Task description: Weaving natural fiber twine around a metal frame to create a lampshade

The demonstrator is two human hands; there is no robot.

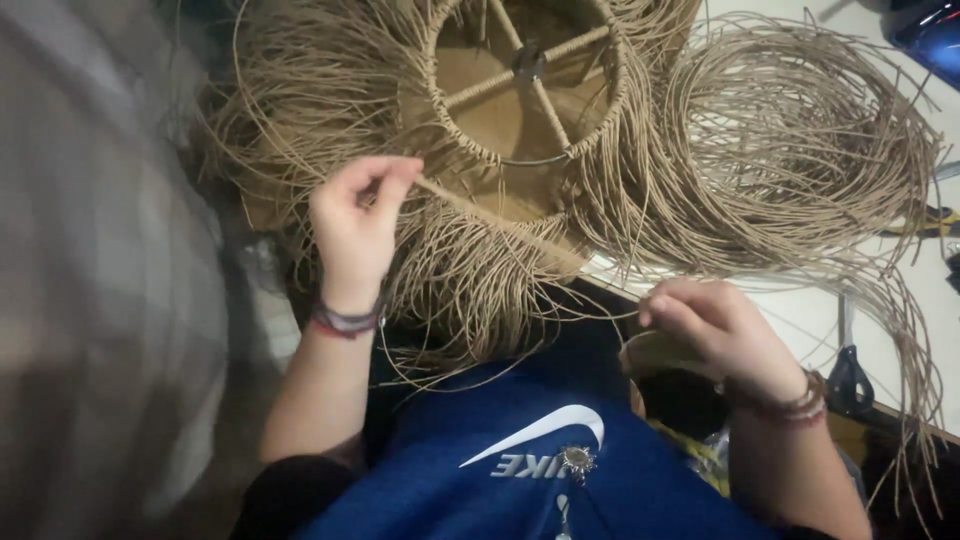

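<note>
A round woven frame (520, 85) with wrapped spokes lies in front of me, fringed all round with loose tan cord strands. My left hand (355, 225) is raised at its lower left edge and pinches one cord (500, 225) between thumb and fingertips. That cord runs taut down to the right. My right hand (715, 335) sits lower right, near my chest, fingers curled around the same thin strand.
A big loose coil of tan cord (800, 150) lies on the white table (800, 315) at the right. A dark tool (850, 380) rests near the table's front edge. My blue shirt (520, 470) fills the bottom; a blurred grey surface (100, 280) is at left.
</note>
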